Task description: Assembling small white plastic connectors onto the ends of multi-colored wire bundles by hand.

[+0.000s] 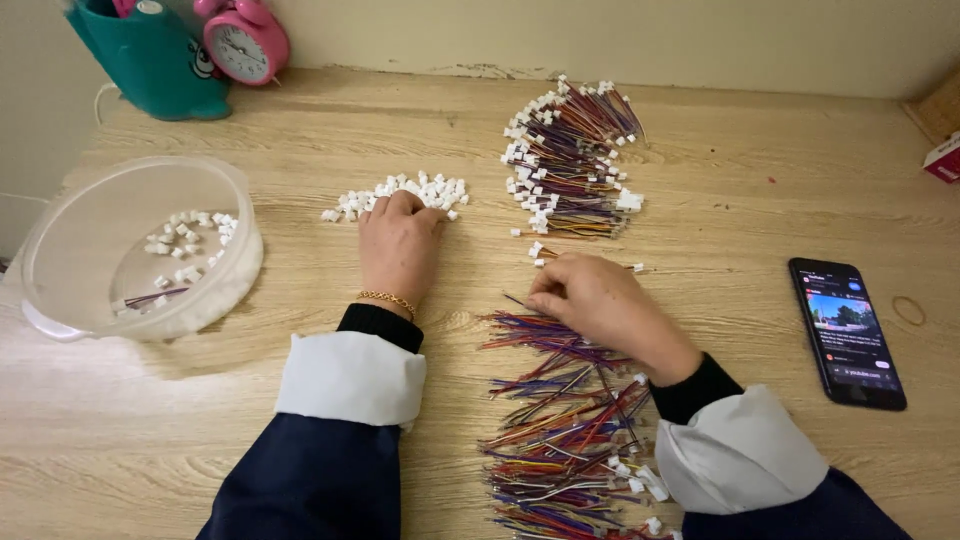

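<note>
Far out to the left of the left hand [400, 243]: a clear plastic tub [60, 290] with a few white connector housings [190, 245] and a couple of wires lying in it. Beyond that, up against the wall: a teal holder [160, 65] and a pink alarm clock [245, 40]. Well off to the right of the right hand [600, 305]: a dark phone [847, 332], screen lit, flat on the wooden table [300, 130]; just past it, a rubber band [909, 310]. At the table's far right edge, the corner of a red-and-white box [945, 160].

Directly ahead of the left hand: a row of loose white connectors [400, 192], nothing between fingers and pile. Ahead of the right hand: a heap of finished wire leads [570, 160], white plugs on their ends. Under and behind the right hand, running back toward the body: a long pile of loose coloured wires [560, 430].

Left hand lying palm-down, fingers curled loosely forward, fingertips on the near edge of the white connector row; resting on the pieces, whether any is pinched cannot be told. Gold bracelet [387, 298] at the wrist.

Right hand half closed, thumb and fingertips drawn together at the front, pinching the end of a thin wire at the head of the coloured pile; heel of the hand over the strands.

Both forearms reaching forward from the body, roughly parallel, in dark blue sleeves with white cuffs, the right angled slightly inward.
</note>
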